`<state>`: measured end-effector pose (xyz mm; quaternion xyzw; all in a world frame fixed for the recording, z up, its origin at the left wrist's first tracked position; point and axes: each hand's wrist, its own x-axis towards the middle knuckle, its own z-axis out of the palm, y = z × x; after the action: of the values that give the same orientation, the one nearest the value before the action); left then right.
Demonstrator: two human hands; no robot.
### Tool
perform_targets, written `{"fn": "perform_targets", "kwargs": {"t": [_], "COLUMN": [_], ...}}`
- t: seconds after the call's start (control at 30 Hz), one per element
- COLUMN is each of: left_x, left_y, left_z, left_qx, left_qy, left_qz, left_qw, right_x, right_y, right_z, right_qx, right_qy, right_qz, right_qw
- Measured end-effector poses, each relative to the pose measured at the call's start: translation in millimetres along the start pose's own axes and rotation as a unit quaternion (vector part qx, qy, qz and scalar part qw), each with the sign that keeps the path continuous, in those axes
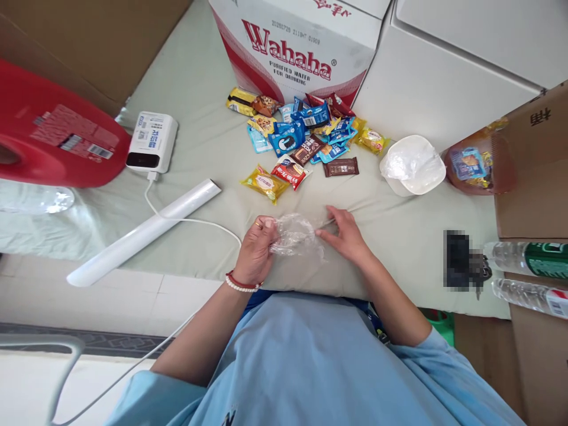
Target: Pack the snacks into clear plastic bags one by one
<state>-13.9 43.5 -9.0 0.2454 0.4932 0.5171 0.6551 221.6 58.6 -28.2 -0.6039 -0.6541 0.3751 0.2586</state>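
Note:
My left hand (258,247) pinches a crumpled piece of clear plastic film (294,234) between thumb and fingers, low over the cloth. My right hand (347,236) is at the film's right edge with thumb and forefinger spread apart; whether a fingertip touches the film I cannot tell. Beyond both hands lies a loose pile of wrapped snacks (286,139) in blue, yellow, red and brown packets. Nearest to the hands are a yellow packet (265,183), a red and white packet (291,171) and a brown packet (341,167).
A white plastic tub (412,165) and a reddish see-through container (470,168) holding packets stand right of the pile. Behind is a Wahaha carton (293,53). A power bank (153,141), its white cable, a white tube (146,234) and a red jug (57,127) are left; bottles (528,257) lie right.

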Motion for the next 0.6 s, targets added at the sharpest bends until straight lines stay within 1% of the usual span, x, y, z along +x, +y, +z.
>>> {"fn": "perform_targets", "kwargs": {"t": [0.07,0.1,0.13,0.2,0.23,0.27,0.3,0.33,0.37,0.4,0.47,0.53,0.57,0.6], "left_x": [-1,-1,-1,-1,0,1,1,2,3,4,7,8,8,8], "left_y": [-2,-3,-4,-7,-8,-9,-9,-9,-8,-6,-1,5,8,11], "left_z": [-4.5,-8.3,-12.7,-21.7,-25.3,-27.7,-28.6,-27.9,-25.6,-22.1,-12.6,-3.0,0.7,3.2], "left_qx": [0.081,0.133,0.189,0.285,0.316,0.335,0.341,0.329,0.297,0.246,0.102,-0.025,-0.061,-0.075], "left_qy": [0.002,0.008,0.018,0.040,0.051,0.060,0.070,0.080,0.088,0.092,0.077,0.048,0.039,0.035], "left_qz": [0.004,0.002,-0.002,-0.015,-0.019,-0.020,-0.016,-0.010,-0.003,0.000,-0.027,-0.078,-0.099,-0.112], "left_qw": [0.997,0.991,0.982,0.958,0.947,0.940,0.937,0.941,0.951,0.965,0.991,0.995,0.992,0.990], "right_x": [14,18,21,22,20,17,13,10,6,3,-2,-5,-6,-7], "right_y": [-4,-6,-9,-15,-18,-21,-23,-25,-26,-26,-25,-21,-19,-18], "right_z": [-1,-5,-10,-23,-30,-36,-40,-44,-46,-46,-44,-40,-39,-38], "right_qx": [-0.027,-0.020,0.003,0.100,0.173,0.254,0.335,0.405,0.460,0.502,0.556,0.583,0.587,0.584], "right_qy": [-0.058,-0.062,-0.050,-0.011,-0.004,-0.011,-0.020,-0.026,-0.023,-0.014,0.018,0.040,0.043,0.045], "right_qz": [-0.048,-0.060,-0.064,-0.046,-0.027,-0.001,0.030,0.064,0.097,0.129,0.182,0.217,0.227,0.233], "right_qw": [0.997,0.996,0.997,0.994,0.985,0.967,0.942,0.912,0.882,0.855,0.811,0.782,0.776,0.776]}}
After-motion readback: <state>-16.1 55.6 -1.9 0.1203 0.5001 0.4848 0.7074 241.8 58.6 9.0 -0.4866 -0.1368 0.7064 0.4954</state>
